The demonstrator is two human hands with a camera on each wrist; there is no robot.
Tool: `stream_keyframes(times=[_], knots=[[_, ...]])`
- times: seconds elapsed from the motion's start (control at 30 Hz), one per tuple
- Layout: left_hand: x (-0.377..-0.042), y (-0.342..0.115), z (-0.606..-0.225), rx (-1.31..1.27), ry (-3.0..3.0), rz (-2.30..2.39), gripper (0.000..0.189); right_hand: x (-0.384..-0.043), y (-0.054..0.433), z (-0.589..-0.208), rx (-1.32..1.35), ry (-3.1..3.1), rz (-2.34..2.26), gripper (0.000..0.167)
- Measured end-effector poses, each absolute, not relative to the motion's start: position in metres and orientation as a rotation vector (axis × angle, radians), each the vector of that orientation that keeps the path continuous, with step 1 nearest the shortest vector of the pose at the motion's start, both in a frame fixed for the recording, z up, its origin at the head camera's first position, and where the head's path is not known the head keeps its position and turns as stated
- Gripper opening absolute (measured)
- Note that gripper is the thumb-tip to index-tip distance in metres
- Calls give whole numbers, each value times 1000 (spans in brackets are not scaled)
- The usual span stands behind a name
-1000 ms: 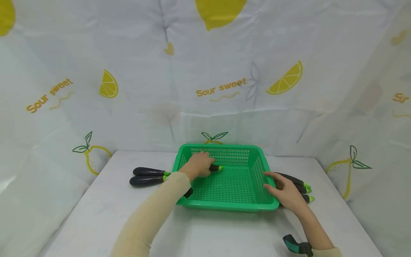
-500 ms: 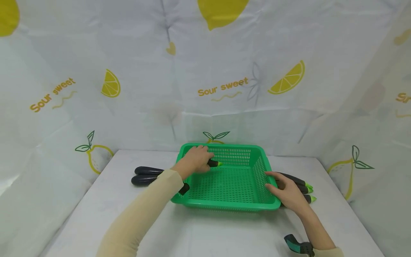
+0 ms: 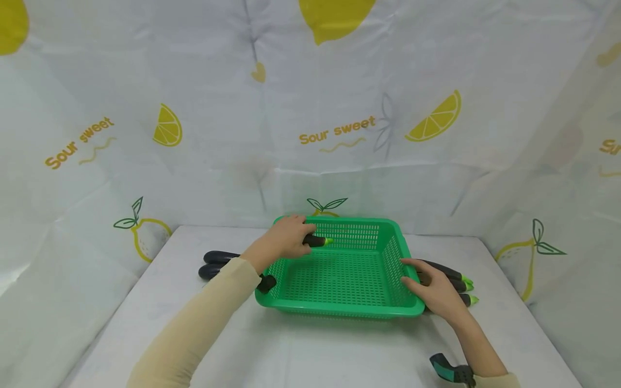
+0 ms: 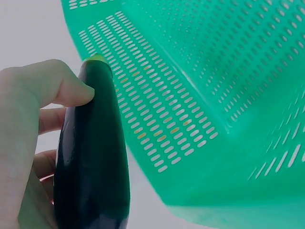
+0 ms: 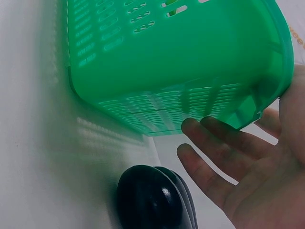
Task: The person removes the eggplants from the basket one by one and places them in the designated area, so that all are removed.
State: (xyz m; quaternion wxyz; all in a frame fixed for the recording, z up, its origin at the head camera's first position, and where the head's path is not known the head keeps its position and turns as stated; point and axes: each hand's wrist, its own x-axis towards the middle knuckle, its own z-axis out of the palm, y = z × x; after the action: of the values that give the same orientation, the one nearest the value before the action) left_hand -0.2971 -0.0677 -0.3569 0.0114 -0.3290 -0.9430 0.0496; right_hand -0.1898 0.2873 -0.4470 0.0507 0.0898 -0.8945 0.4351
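Note:
My left hand (image 3: 283, 237) grips a dark purple eggplant (image 3: 317, 241) with a green stem end, over the left back part of a green plastic basket (image 3: 339, 310). In the left wrist view, the thumb presses on the eggplant (image 4: 93, 143) near its stem, with fingers behind it and the basket's slotted wall beyond. At the basket's right side, my right hand (image 3: 434, 291) holds the rim between thumb and fingers. The right wrist view shows its other fingers (image 5: 228, 148) spread along the outer wall, while the thumb is hidden there. The basket's visible floor is bare.
Two eggplants (image 3: 220, 257) lie on the white table (image 3: 310, 350) left of the basket, partly behind my left sleeve. Several more eggplants (image 3: 443, 269) lie right of it, partly covered by my right hand. A lemon-printed sheet (image 3: 233, 134) hangs behind.
My left hand has moved left and up with the eggplant, rising from low inside the basket toward its back left rim. The right hand stays at the rim.

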Motion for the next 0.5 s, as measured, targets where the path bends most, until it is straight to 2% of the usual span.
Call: stream_keyframes(times=[0.5], knots=[[-285,-95,-351,-1078,-2850,-59,28,-190,287,-447,270,-2727,1321,53]])
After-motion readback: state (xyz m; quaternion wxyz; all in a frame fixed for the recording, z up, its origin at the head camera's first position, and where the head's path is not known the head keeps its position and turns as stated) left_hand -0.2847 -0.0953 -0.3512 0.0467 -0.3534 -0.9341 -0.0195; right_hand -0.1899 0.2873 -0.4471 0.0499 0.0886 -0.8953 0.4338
